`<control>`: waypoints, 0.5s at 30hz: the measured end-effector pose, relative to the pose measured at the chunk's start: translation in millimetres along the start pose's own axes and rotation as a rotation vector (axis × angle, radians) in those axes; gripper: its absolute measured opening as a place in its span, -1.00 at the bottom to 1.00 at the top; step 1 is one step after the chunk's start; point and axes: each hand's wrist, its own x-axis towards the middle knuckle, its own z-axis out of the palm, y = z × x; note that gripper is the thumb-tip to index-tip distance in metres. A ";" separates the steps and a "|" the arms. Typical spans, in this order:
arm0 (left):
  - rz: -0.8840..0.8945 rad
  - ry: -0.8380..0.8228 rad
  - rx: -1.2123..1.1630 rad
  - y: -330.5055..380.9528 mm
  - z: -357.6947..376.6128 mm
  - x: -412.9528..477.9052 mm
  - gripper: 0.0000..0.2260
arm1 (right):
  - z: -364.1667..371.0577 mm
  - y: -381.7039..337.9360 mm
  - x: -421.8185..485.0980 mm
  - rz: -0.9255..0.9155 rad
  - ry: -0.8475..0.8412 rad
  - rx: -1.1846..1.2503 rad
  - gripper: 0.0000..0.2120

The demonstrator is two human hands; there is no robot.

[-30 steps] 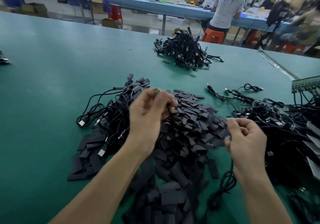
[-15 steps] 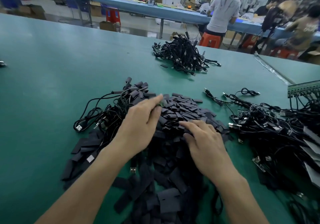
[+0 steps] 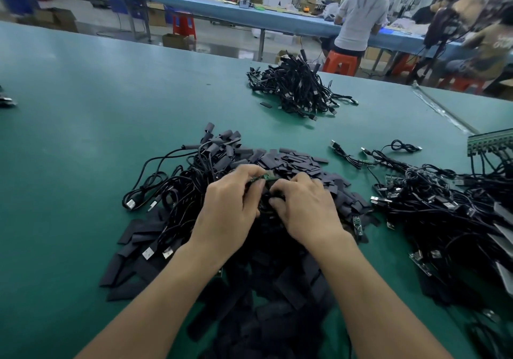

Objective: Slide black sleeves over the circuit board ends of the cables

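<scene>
While the left hand (image 3: 230, 208) pinches a circuit board (image 3: 262, 178) and the right hand (image 3: 306, 206) hides its hold, cables (image 3: 444, 206) flank the sleeves (image 3: 299, 164).

A single wide-angle view is taken from the worker's head and angled forward and down across the green table (image 3: 83, 164). The left hand (image 3: 230, 208) and right hand (image 3: 305, 208) are caught close beneath the lens at mid-frame, meeting at a circuit board (image 3: 262, 178) over the heaped black sleeves (image 3: 291, 164). A far blue bench (image 3: 222, 8) and a seated person (image 3: 361, 17) are taken in along the top edge.
</scene>
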 end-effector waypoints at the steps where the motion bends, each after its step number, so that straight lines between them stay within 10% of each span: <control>1: 0.049 -0.041 0.022 1.8 0.5 -2.9 -0.89 | -0.2 -0.8 -1.0 -0.013 0.056 -0.018 -0.78; 7: -0.158 -0.202 -0.121 3.2 9.2 -12.1 -0.90 | -2.0 18.2 -11.3 0.072 0.367 0.511 -0.85; 15: -0.211 -0.183 -0.252 4.3 13.0 -20.4 -0.85 | 15.1 45.4 -51.3 0.132 0.266 0.915 -0.89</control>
